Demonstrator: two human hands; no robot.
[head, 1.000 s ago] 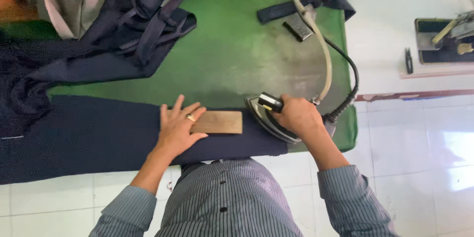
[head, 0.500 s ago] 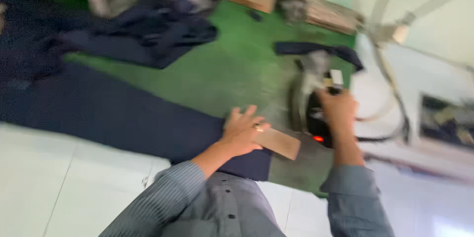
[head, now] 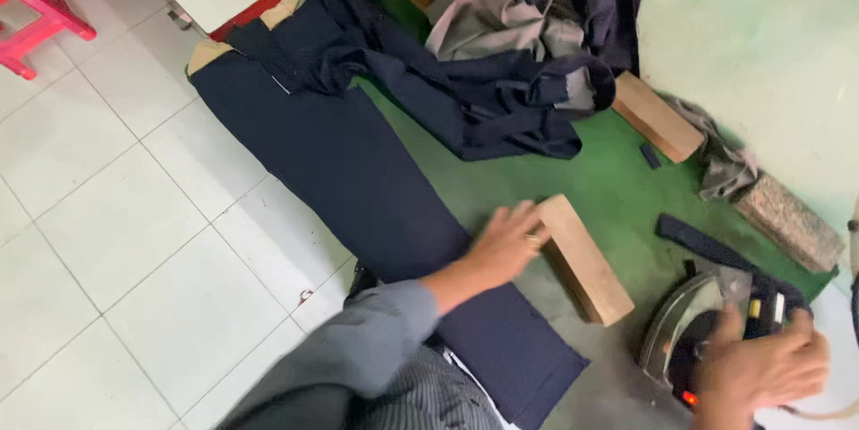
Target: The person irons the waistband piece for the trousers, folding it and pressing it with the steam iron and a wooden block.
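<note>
A: Resting flat, left hand [head: 506, 246] fingers [head: 519, 215] spread loosely, not gripping, palm on the navy cloth strip [head: 358, 170], fingertips touching the near-left side of the wooden block [head: 583, 260].

B: Right?

A: Right hand [head: 762, 369] at the near right corner, fingers curled closed round the handle of the iron [head: 707, 332], which sits tipped on the green pad [head: 626, 188].

B: Handling?

A: Iron looks heavy and rigid, soleplate likely hot, so take it by the handle only. Block is stiff, plain wood, probably light enough for one hand; grab across its long sides. Cloth is soft and limp, hanging off the left edge over the tile floor [head: 107, 215]; it'll slide unless pinned flat.

B: Around it?

A: Second wooden block [head: 658, 117] far right, brush [head: 787, 220] by the wall, heap of dark garments [head: 501, 63] at the far end.
</note>
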